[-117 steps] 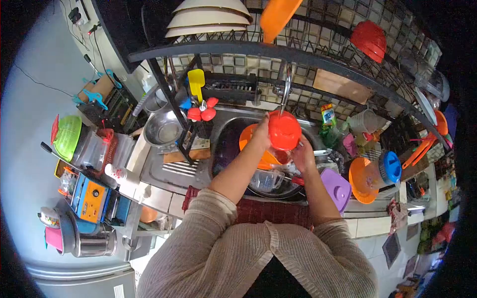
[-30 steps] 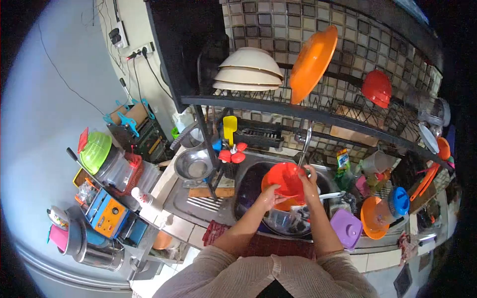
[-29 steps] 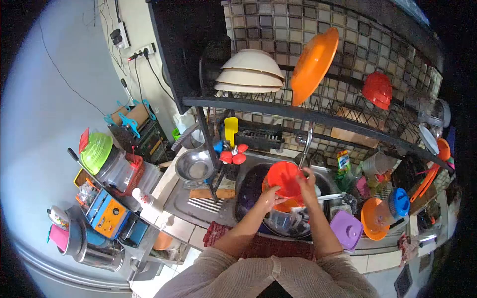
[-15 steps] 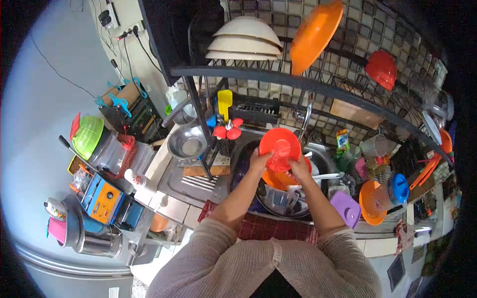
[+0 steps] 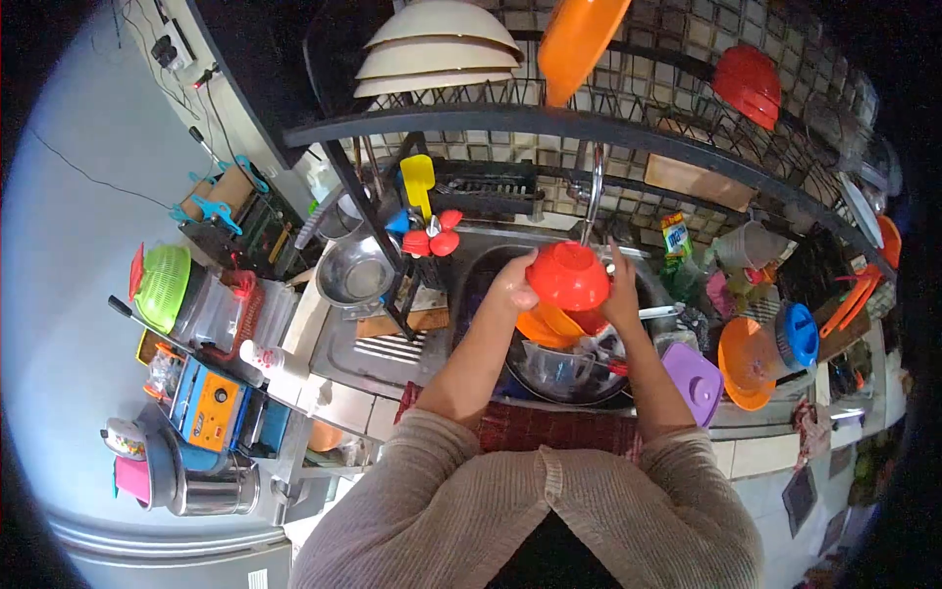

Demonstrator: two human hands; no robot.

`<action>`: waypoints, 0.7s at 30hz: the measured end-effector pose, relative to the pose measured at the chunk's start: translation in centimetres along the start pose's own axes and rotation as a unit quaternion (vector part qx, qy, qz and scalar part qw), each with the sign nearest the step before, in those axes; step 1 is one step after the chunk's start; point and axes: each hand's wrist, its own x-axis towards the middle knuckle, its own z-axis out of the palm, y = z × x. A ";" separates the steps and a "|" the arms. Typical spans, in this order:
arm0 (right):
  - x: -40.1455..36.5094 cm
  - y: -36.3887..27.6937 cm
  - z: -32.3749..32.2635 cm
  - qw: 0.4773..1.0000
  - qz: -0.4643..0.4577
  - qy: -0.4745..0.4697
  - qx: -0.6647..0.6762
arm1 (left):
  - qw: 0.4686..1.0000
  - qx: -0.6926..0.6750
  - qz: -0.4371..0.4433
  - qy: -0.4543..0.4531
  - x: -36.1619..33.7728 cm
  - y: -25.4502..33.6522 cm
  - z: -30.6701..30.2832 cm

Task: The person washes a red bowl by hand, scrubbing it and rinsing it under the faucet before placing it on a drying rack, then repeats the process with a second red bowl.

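A red bowl (image 5: 569, 277) is held over the sink, tipped so that its outer base shows. My left hand (image 5: 516, 285) grips its left side, fingers wrapped at the rim. My right hand (image 5: 620, 287) is at the bowl's right side, its fingers pointing up and partly hidden behind the bowl. Beneath them, an orange bowl (image 5: 551, 328) and a clear plastic container (image 5: 555, 367) lie in a dark round basin in the sink. The faucet (image 5: 596, 187) stands just behind the red bowl.
Overhead, a black dish rack (image 5: 530, 120) holds cream bowls (image 5: 439, 54), an orange plate (image 5: 579, 44) and red bowls (image 5: 748, 86). A metal bowl (image 5: 355, 270) sits left of the sink. At the right are a purple lid (image 5: 693, 381) and an orange plate (image 5: 743, 361).
The red bowl has turned from showing its inside to showing its outer base. My right hand has moved up along its side. The camera view has shifted slightly.
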 end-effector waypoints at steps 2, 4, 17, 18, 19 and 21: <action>-0.8 5.4 2.6 0.806 0.383 -0.125 0.434 | 0.998 -0.046 0.044 0.008 2.7 -1.4 -1.0; -1.2 5.1 2.5 0.621 0.448 -0.072 0.639 | 0.996 -0.034 0.077 0.015 3.7 -2.5 -0.5; 0.9 2.8 1.6 0.701 0.328 0.064 0.630 | 0.945 0.153 0.148 0.249 3.9 -7.5 -0.2; 1.0 2.8 1.9 0.735 0.330 0.097 0.585 | 0.944 0.162 0.112 0.265 3.4 -7.3 0.2; 1.2 2.8 2.4 0.735 0.329 0.093 0.586 | 0.944 0.160 0.116 0.266 2.6 -7.1 1.2; 1.5 2.7 3.3 0.773 0.368 0.135 0.499 | 0.958 0.074 0.163 0.222 1.2 -6.7 2.9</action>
